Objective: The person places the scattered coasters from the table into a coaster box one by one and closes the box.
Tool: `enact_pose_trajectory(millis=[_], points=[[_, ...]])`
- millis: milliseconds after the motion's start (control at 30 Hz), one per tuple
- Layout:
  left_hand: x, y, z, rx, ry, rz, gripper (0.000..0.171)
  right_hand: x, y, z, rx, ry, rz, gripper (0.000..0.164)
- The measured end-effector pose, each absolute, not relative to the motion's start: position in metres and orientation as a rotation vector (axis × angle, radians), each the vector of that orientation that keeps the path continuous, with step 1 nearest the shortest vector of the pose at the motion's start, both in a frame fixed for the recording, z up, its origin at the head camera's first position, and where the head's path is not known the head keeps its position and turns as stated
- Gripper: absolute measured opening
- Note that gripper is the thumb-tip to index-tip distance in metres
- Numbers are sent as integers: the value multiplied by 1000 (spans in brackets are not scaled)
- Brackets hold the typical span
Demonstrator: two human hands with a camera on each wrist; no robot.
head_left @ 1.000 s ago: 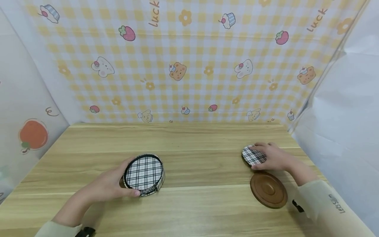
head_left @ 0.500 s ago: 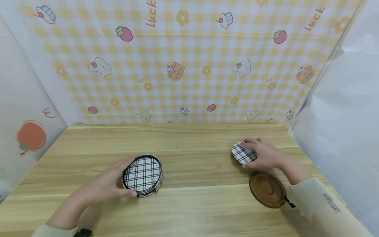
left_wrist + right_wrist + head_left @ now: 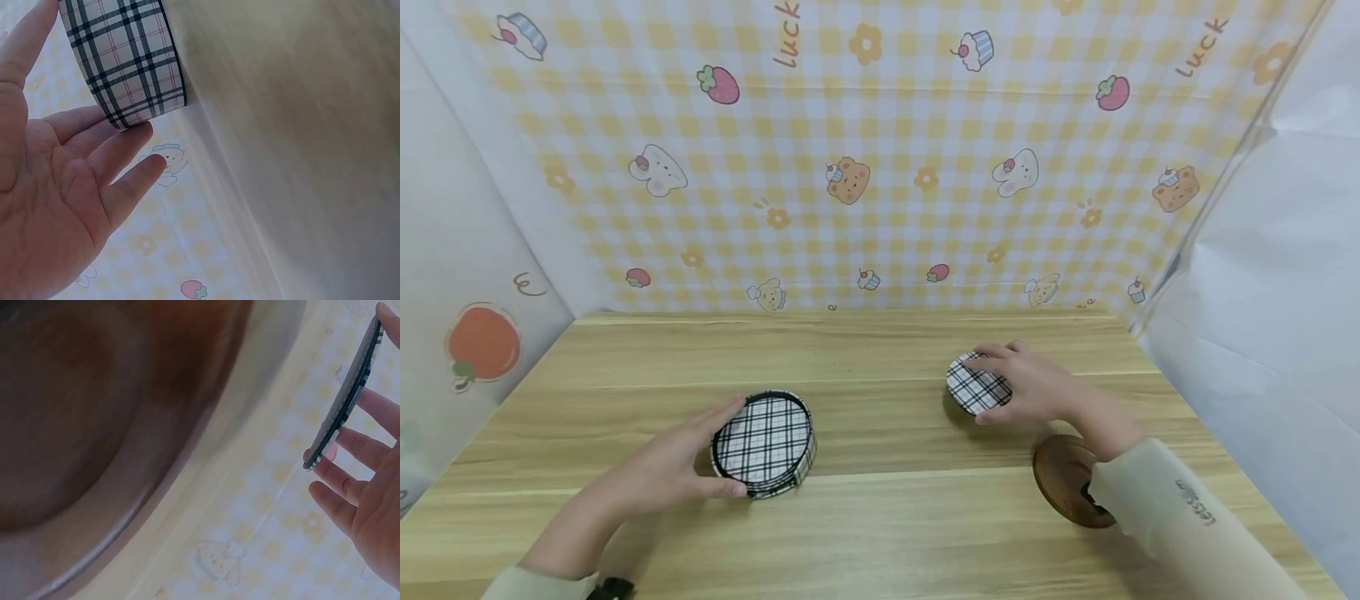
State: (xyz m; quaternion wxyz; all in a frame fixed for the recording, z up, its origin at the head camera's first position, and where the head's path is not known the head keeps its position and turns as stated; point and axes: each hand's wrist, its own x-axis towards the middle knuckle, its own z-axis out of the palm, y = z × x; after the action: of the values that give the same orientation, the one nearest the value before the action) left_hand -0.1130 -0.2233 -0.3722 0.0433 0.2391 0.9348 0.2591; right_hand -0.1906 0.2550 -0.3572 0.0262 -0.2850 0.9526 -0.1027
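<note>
A round plaid coaster holder (image 3: 808,458) with plaid coasters (image 3: 763,437) stacked inside stands on the left of the table. My left hand (image 3: 681,467) grips its left side, the thumb at the near rim and the fingers at the far side; the left wrist view has the fingers against its plaid wall (image 3: 131,59). In my right hand (image 3: 1033,387) is a single plaid coaster (image 3: 972,385), held by its edge above the table. Seen edge-on in the right wrist view, the coaster (image 3: 347,397) lies between the thumb and fingers.
A round brown wooden dish (image 3: 1060,475) lies on the tabletop (image 3: 880,533) at the right, partly covered by my right sleeve. A yellow checked backdrop (image 3: 887,125) rises behind the table, and pale sheets hang at both sides.
My right hand has moved left with the coaster, away from the dish and toward the holder. My right sleeve now covers part of the dish. The left hand has stayed at the holder.
</note>
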Motion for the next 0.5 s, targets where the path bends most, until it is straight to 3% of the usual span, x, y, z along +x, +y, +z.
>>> enact_pose_trajectory(millis=[500], points=[[-112,-224,-370,673,2838,828,110,-191,198,-354,-996,2823,-384,79]])
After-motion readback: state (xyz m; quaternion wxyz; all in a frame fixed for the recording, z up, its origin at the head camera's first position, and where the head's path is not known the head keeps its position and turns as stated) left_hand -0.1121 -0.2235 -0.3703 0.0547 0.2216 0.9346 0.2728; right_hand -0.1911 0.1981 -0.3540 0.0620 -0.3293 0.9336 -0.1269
